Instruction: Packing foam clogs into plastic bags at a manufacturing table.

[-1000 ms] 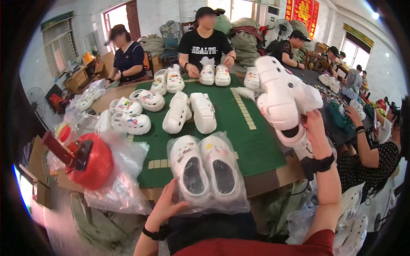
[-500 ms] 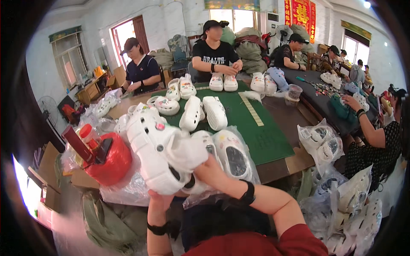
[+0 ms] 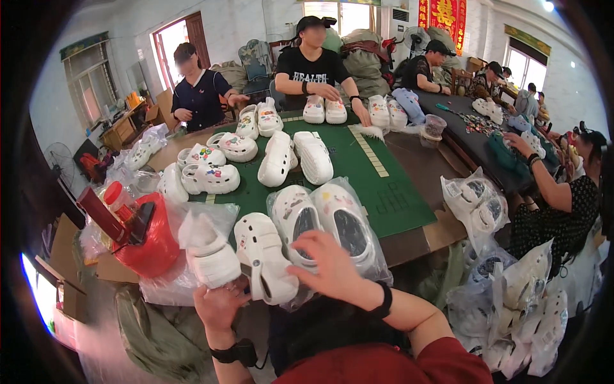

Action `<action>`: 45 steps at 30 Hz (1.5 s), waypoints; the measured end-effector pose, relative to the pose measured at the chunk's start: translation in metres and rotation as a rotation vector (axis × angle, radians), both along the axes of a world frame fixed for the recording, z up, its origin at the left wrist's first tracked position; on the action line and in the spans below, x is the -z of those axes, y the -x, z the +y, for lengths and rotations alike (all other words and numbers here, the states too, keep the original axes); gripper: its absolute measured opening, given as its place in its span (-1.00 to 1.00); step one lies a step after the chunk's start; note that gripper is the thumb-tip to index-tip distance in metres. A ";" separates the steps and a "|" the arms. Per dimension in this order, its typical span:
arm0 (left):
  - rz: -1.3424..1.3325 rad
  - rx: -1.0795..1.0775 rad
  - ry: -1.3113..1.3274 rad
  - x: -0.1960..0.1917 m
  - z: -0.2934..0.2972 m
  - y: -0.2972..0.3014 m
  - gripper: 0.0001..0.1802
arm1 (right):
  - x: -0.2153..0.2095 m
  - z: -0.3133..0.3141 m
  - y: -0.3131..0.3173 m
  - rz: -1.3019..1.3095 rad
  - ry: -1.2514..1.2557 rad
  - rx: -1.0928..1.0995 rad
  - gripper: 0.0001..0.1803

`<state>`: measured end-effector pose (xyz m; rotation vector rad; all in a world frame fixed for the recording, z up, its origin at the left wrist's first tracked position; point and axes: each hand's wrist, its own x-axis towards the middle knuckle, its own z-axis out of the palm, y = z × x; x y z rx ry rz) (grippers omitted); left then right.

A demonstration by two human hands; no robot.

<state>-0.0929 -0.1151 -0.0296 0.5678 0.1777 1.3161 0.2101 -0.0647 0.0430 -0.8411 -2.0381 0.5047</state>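
Observation:
Low at the table's near edge, my left hand (image 3: pixel 220 307) is closed around the heel end of a white clog (image 3: pixel 216 264). Beside it rests a second white clog (image 3: pixel 263 256), its strap toward me and dark rivets along its side. My right hand (image 3: pixel 332 265) has its fingers spread and holds nothing; its thumb is close to that second clog's strap, and I cannot tell whether they touch. Under and beyond this hand, a pair of white clogs with dark insoles (image 3: pixel 354 233) lies in a clear plastic bag.
Several white clogs with charms (image 3: pixel 211 179) stand on the green mat (image 3: pixel 400 205). A red roll (image 3: pixel 150 246) with a red-lidded jar (image 3: pixel 120 200) is at left. Bagged clogs (image 3: pixel 480 205) are piled at right. Co-workers (image 3: pixel 313 73) sit across the table.
The white clogs, held up together before, are lower and apart at the near edge. My right hand has let go and opened. A co-worker opposite has stretched an arm toward a decorated pair.

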 end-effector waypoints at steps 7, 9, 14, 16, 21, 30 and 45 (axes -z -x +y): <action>0.433 -0.145 -0.118 0.031 -0.011 0.022 -0.27 | 0.032 -0.013 -0.029 -0.431 -0.128 0.438 0.04; 0.537 -0.151 -0.092 0.017 -0.014 0.016 -0.13 | 0.040 -0.016 -0.013 -0.548 0.014 0.409 0.13; 0.329 -0.037 0.086 0.022 -0.026 0.022 0.19 | 0.052 -0.018 0.003 -0.559 -0.013 0.413 0.07; 0.157 -0.207 0.496 0.024 -0.021 0.016 0.11 | 0.059 -0.011 -0.007 -0.563 -0.050 0.437 0.04; 0.347 -0.289 0.375 -0.003 -0.030 -0.016 -0.05 | 0.061 -0.005 -0.040 -0.477 -0.046 0.579 -0.05; 0.210 -0.309 0.576 0.027 -0.018 0.009 -0.02 | 0.066 0.009 -0.064 -0.399 -0.142 0.361 -0.15; 0.646 -0.389 0.082 0.060 -0.022 0.029 -0.20 | -0.012 0.074 -0.255 -0.664 -0.448 0.582 -0.18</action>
